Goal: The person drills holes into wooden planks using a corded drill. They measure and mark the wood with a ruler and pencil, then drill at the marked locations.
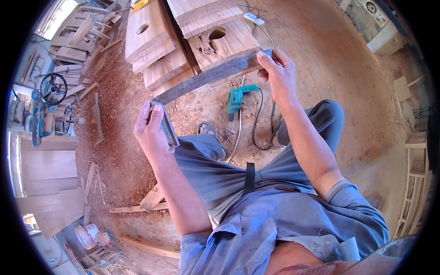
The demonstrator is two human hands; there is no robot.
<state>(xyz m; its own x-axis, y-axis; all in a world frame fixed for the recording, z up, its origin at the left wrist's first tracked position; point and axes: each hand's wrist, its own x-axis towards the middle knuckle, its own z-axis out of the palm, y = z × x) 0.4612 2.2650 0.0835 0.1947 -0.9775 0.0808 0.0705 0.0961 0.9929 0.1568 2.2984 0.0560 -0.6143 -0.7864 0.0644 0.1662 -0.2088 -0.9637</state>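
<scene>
A metal try square with a long graduated blade (pixel 208 76) stretches between my hands, in front of the near ends of some thick wooden pieces. My left hand (pixel 153 130) is closed around its short stock at the left corner. At the other end, my right hand (pixel 278 75) pinches the blade tip between thumb and fingers. Just beyond the blade lie pale wooden pieces in two stacks: the left one (pixel 149 41) has an oval hole, and the right one (pixel 229 46) has a dark hole and a rough, knotted hollow.
A teal power drill (pixel 237 98) lies on the floor between my feet, its black cable curving right. A white power strip (pixel 253 19) is beyond. Blue machinery with a black handwheel (pixel 53 89) and heaped wood offcuts (pixel 75 48) stand left. Wood shavings (pixel 121 153) cover the ground.
</scene>
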